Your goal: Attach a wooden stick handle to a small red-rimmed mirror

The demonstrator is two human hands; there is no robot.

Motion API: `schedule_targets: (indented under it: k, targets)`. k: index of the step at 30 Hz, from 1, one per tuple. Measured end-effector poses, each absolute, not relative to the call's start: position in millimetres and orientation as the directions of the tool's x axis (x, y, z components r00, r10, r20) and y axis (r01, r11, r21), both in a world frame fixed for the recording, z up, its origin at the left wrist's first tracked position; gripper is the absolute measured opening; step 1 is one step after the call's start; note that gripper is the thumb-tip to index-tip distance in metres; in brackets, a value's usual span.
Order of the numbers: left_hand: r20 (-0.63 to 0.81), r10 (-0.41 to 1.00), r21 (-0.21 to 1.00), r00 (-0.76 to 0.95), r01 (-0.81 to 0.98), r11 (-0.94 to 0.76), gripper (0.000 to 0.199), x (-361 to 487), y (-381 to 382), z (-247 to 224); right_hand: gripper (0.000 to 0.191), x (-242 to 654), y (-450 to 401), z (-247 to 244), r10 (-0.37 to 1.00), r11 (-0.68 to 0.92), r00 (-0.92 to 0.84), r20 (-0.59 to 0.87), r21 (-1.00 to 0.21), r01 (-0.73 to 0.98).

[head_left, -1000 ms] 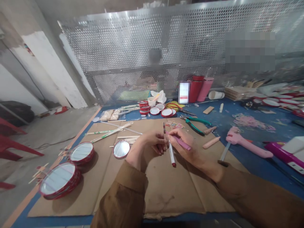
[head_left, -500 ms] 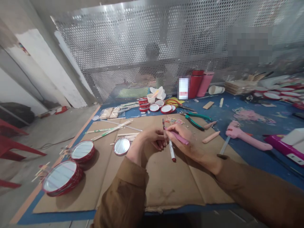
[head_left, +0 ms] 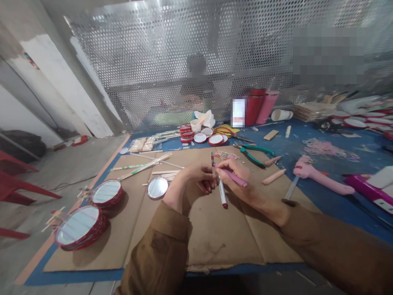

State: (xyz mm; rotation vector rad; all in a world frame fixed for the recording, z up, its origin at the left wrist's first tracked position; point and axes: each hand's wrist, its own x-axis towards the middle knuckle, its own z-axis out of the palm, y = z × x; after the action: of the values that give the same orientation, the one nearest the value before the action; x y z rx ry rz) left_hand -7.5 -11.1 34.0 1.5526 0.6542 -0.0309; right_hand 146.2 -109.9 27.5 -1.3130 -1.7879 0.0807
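My left hand (head_left: pixel 204 177) pinches a narrow stick (head_left: pixel 212 158) that stands out above its fingers, with dark marks near its top. In my right hand (head_left: pixel 236 174) is a pink marker (head_left: pixel 235 178), its tip against the stick. A white marker with a red end (head_left: pixel 222 194) points down toward me just below the hands; whether a hand also holds it I cannot tell. Both hands are over a brown cardboard sheet (head_left: pixel 215 241). Left of my left wrist lies a small round red-rimmed disc (head_left: pixel 157 188).
Two red drum-like stacks (head_left: pixel 80 227) sit at the left edge. Green-handled pliers (head_left: pixel 253 156), a pink glue gun (head_left: pixel 319 176) and clay-coloured sticks (head_left: pixel 274 176) lie to the right. Behind are more discs (head_left: pixel 200 137), a red bottle (head_left: pixel 254 107) and a perforated metal screen (head_left: pixel 147 73).
The view has shifted slightly. The pink marker has moved a little to the right and down at its rear end; both hands keep nearly the same pose.
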Motion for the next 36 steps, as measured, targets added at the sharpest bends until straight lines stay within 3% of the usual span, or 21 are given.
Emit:
schedule_targets:
  k: [19,36]
  targets:
    - [-0.412,0.377,0.903,0.829,0.425,0.053,0.016,-6.6,-11.4,33.5,0.008,142.0,-114.7,36.3,0.812,0.43,-0.033,0.582,-0.56,0.708]
    - [-0.415,0.382,0.902,0.826,0.428,0.054,0.016,-7.6,-13.4,35.9,0.012,143.6,-111.4,28.3,0.8,0.414,-0.025,0.599,-0.521,0.746]
